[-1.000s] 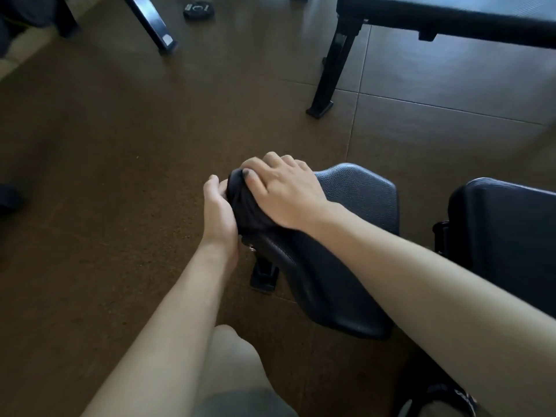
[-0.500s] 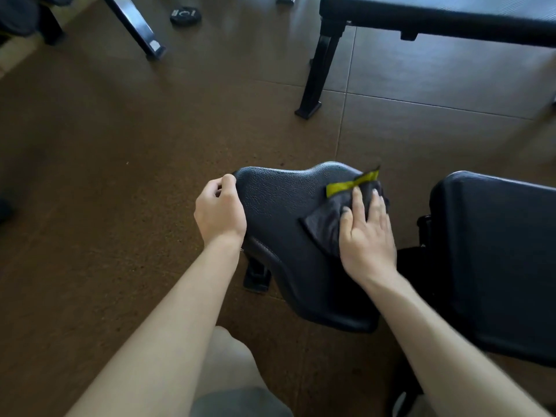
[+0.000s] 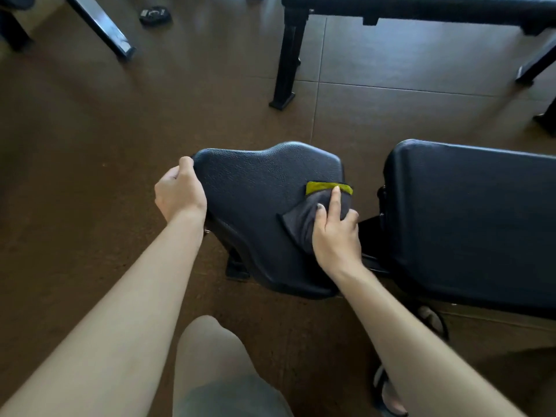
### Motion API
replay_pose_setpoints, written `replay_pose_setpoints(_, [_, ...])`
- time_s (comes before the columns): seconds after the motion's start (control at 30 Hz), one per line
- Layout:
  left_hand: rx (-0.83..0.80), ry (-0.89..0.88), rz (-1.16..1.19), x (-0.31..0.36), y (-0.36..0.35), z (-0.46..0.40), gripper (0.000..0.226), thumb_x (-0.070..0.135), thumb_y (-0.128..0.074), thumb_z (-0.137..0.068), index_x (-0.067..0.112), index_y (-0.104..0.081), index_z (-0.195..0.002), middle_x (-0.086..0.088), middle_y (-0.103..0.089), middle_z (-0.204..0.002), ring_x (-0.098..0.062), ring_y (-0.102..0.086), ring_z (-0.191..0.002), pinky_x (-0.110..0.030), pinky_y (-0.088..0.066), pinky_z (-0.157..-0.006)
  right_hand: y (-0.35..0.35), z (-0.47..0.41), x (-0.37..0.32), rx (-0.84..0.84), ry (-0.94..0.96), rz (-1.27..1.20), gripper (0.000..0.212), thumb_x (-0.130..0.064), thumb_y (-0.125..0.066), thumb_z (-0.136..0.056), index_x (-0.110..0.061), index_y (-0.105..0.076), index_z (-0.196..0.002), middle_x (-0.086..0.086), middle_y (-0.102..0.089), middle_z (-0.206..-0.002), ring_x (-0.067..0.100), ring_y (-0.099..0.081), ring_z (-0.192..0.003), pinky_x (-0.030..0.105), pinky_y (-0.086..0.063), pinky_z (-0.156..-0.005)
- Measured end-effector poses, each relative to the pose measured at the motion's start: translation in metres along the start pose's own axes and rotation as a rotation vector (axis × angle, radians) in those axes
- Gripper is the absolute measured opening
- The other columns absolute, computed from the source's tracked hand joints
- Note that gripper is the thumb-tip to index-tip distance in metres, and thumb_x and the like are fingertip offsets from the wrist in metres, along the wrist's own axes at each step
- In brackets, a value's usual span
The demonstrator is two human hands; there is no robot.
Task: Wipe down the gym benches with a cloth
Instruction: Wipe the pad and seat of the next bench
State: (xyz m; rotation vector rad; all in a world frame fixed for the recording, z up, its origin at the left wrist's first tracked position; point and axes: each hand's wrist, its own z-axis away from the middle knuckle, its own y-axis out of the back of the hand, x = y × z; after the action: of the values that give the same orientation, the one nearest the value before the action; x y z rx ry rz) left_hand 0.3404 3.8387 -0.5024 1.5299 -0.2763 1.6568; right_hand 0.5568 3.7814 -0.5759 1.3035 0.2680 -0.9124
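Two hands are at work on the seat pad point(image 3: 258, 206). Its far left edge is gripped by the left hand point(image 3: 180, 192), which steadies it. Near the right edge, the cloth point(image 3: 304, 219) is pressed flat under the right hand point(image 3: 337, 233); soft and light, it is judged best bunched under the palm.

The right hand point(image 3: 335, 233) covers much of the grey cloth point(image 3: 301, 224), so the cloth's full shape cannot be told. The left hand's fingers point(image 3: 185, 164) curl over the seat pad's point(image 3: 255, 188) far left edge, their tips hidden behind it. The long back pad point(image 3: 469, 221) runs off the right edge. The second bench point(image 3: 421, 7) is cut by the top edge. The small dark object on the floor point(image 3: 155, 15) is too small to identify. A sandalled foot point(image 3: 388, 395) is half hidden under the right forearm.
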Motion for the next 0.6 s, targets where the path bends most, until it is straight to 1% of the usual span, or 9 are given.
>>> replay_pose_setpoints(0.07, [0.008, -0.012, -0.013, -0.001, 0.001, 0.001, 0.044, 0.042, -0.049, -0.094, 0.015, -0.045, -0.060, 0.005, -0.047, -0.065, -0.013, -0.042, -0.064, -0.033, -0.035, -0.059, -0.005, 0.035, 0.014, 0.018, 0.006, -0.052, 0.061, -0.044, -0.031, -0.107, -0.029, -0.014, -0.163, 0.025, -0.041, -0.142, 0.041, -0.050, -0.121, 0.038, -0.039, -0.092])
replay_pose_setpoints(0.13, [0.008, -0.014, -0.016, 0.000, 0.000, 0.002, 0.043, 0.043, -0.048, -0.095, 0.016, -0.050, -0.062, 0.004, -0.052, -0.068, -0.013, -0.046, -0.066, -0.033, -0.038, -0.061, -0.007, 0.076, 0.025, 0.006, 0.018, -0.002, 0.063, -0.042, -0.031, -0.108, -0.022, -0.009, -0.164, 0.024, -0.049, -0.133, 0.037, -0.055, -0.105, 0.034, -0.041, -0.080])
replay_pose_setpoints(0.17, [0.008, -0.006, -0.021, 0.000, 0.000, 0.002, 0.042, 0.043, -0.048, -0.096, 0.016, -0.052, -0.063, 0.005, -0.053, -0.069, -0.012, -0.047, -0.067, -0.033, -0.038, -0.062, -0.008, 0.085, 0.030, -0.004, 0.014, 0.029, 0.065, -0.042, -0.030, -0.108, -0.018, -0.006, -0.164, 0.023, -0.051, -0.130, 0.035, -0.057, -0.100, 0.034, -0.042, -0.077])
replay_pose_setpoints(0.2, [0.005, -0.001, -0.024, 0.001, 0.000, 0.003, 0.042, 0.043, -0.047, -0.096, 0.015, -0.054, -0.065, 0.005, -0.055, -0.071, -0.012, -0.049, -0.068, -0.033, -0.039, -0.063, -0.008, 0.084, 0.029, -0.004, -0.016, 0.030, 0.066, -0.043, -0.028, -0.109, -0.016, -0.006, -0.164, 0.024, -0.052, -0.130, 0.036, -0.058, -0.102, 0.035, -0.041, -0.077])
replay_pose_setpoints(0.27, [-0.004, -0.008, -0.040, 0.000, 0.000, 0.001, 0.041, 0.044, -0.047, -0.097, 0.015, -0.060, -0.071, 0.005, -0.058, -0.074, -0.012, -0.052, -0.072, -0.034, -0.041, -0.067, -0.003, 0.060, 0.017, 0.006, -0.101, 0.024, 0.065, -0.043, -0.026, -0.109, -0.012, -0.009, -0.163, 0.027, -0.050, -0.135, 0.044, -0.057, -0.113, 0.041, -0.042, -0.084])
replay_pose_setpoints(0.37, [-0.012, -0.014, -0.041, -0.003, -0.001, -0.002, 0.041, 0.045, -0.046, -0.099, 0.019, -0.061, -0.071, 0.007, -0.061, -0.078, -0.009, -0.053, -0.076, -0.032, -0.042, -0.069, 0.001, 0.006, -0.012, 0.040, -0.152, 0.060, 0.066, -0.043, -0.025, -0.110, -0.004, -0.009, -0.162, 0.035, -0.039, -0.147, 0.049, -0.049, -0.127, 0.049, -0.040, -0.103])
replay_pose_setpoints(0.47, [-0.005, -0.016, -0.052, -0.007, -0.002, -0.007, 0.045, 0.047, -0.045, -0.097, 0.010, -0.063, -0.077, 0.003, -0.061, -0.079, -0.013, -0.054, -0.077, -0.036, -0.045, -0.073, -0.001, -0.042, -0.044, 0.039, -0.124, 0.143, 0.070, -0.046, -0.023, -0.109, -0.004, -0.003, -0.162, 0.037, -0.019, -0.158, 0.049, -0.026, -0.145, 0.053, -0.019, -0.119])
replay_pose_setpoints(0.53, [0.005, -0.026, -0.060, -0.008, -0.004, -0.008, 0.045, 0.046, -0.045, -0.097, 0.009, -0.062, -0.078, 0.001, -0.060, -0.078, -0.014, -0.053, -0.077, -0.038, -0.045, -0.073, -0.003, -0.066, -0.067, 0.035, -0.064, 0.247, 0.070, -0.046, -0.021, -0.109, -0.004, -0.003, -0.162, 0.040, -0.008, -0.160, 0.051, -0.011, -0.151, 0.056, -0.005, -0.124])
replay_pose_setpoints(0.6, [0.002, -0.005, -0.064, -0.004, -0.004, -0.005, 0.042, 0.044, -0.045, -0.099, 0.012, -0.061, -0.076, 0.003, -0.059, -0.078, -0.013, -0.052, -0.076, -0.037, -0.044, -0.073, -0.008, -0.073, -0.094, 0.008, 0.099, 0.334, 0.069, -0.046, -0.020, -0.109, -0.002, -0.006, -0.162, 0.039, -0.004, -0.162, 0.050, -0.003, -0.153, 0.056, 0.001, -0.125])
